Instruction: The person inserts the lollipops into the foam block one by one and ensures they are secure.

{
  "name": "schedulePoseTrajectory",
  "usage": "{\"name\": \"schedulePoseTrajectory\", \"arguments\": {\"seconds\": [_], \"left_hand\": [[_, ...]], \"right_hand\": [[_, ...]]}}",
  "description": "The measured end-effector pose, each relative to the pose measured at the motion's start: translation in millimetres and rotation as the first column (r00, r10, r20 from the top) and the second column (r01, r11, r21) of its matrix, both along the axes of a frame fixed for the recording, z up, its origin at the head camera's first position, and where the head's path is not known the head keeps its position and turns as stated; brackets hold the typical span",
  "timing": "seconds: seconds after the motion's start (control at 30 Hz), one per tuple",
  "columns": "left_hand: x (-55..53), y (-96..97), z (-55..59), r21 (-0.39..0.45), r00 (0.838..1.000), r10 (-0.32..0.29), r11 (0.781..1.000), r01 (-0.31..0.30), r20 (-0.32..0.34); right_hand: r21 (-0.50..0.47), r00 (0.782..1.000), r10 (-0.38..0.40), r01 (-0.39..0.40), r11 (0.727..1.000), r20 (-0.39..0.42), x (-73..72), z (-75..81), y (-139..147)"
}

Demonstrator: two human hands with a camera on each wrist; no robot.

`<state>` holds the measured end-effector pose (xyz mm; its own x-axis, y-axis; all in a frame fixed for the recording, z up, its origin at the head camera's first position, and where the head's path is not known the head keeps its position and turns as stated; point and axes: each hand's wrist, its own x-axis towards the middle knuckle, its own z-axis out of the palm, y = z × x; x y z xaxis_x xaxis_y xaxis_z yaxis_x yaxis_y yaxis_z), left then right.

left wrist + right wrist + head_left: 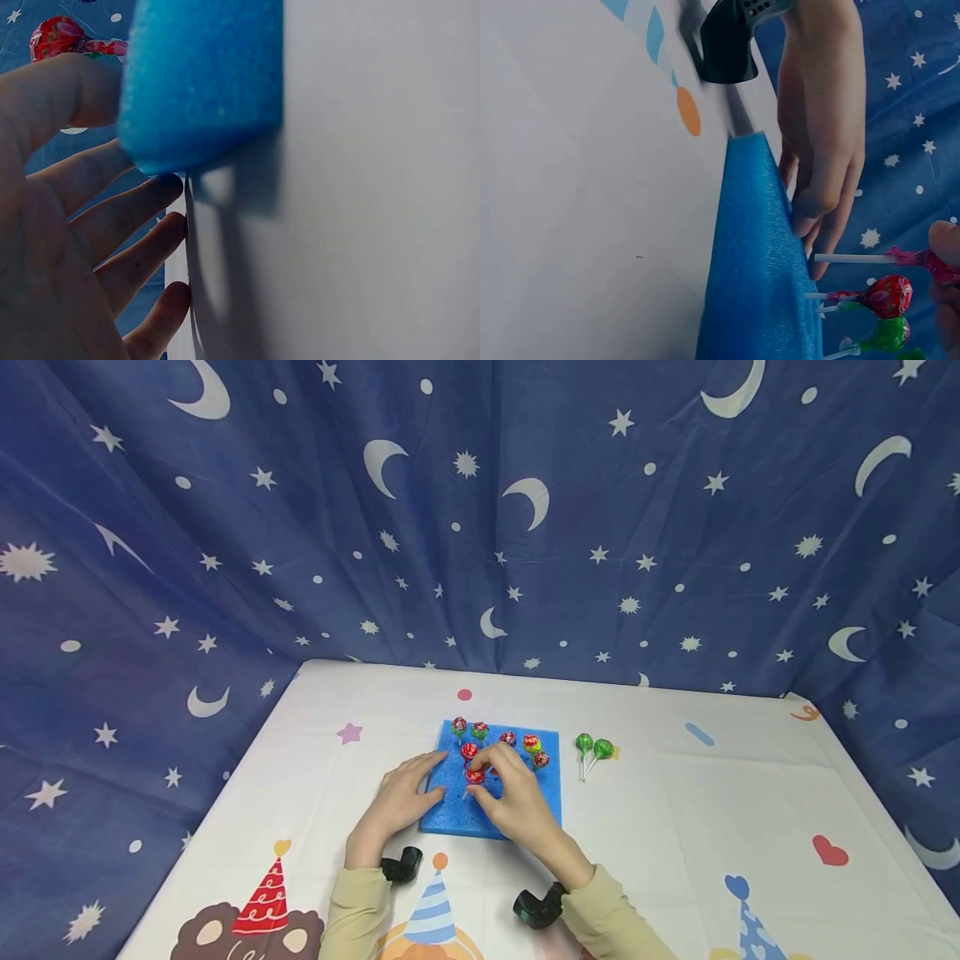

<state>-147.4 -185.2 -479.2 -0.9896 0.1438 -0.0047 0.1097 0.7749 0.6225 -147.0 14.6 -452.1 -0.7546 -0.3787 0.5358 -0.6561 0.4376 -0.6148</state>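
Observation:
A blue foam board [457,814] lies on the table with several lollipops standing in it by their sticks, among them a red one [468,750] and a yellow-and-red one [532,743]. My right hand [517,797] pinches a red lollipop [475,777] by its wrapped head above the board. Its white stick [855,259] points at the foam in the right wrist view; whether the tip touches, I cannot tell. My left hand [401,793] rests at the board's left edge, fingers extended and spread, thumb toward the near side.
Two green lollipops, one [583,742] beside the other [603,748], lie on the table right of the board. A white cloth with party prints covers the table. A dark blue curtain [480,568] with moons and stars hangs behind.

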Motion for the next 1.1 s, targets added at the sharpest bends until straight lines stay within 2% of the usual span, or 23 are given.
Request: {"name": "schedulePoseTrajectory", "arguments": {"seconds": [0.17,0.57,1.1], "left_hand": [[0.6,0.1,0.3,0.005,1.0,-0.002,1.0,0.002,0.001],[0.2,-1.4,0.4,0.006,1.0,-0.003,1.0,0.003,0.001],[-1.0,-2.1,-1.0,0.01,1.0,0.001,1.0,-0.001,0.006]], "right_hand": [[0.006,0.999,0.006,-0.006,1.0,-0.034,-2.5,-3.0,-3.4],[0.057,0.999,0.005,-0.003,0.998,-0.033,-7.3,-7.9,-9.3],[0.112,1.0,0.019,-0.017,0.994,-0.018,-5.5,-9.1,-11.6]]}}
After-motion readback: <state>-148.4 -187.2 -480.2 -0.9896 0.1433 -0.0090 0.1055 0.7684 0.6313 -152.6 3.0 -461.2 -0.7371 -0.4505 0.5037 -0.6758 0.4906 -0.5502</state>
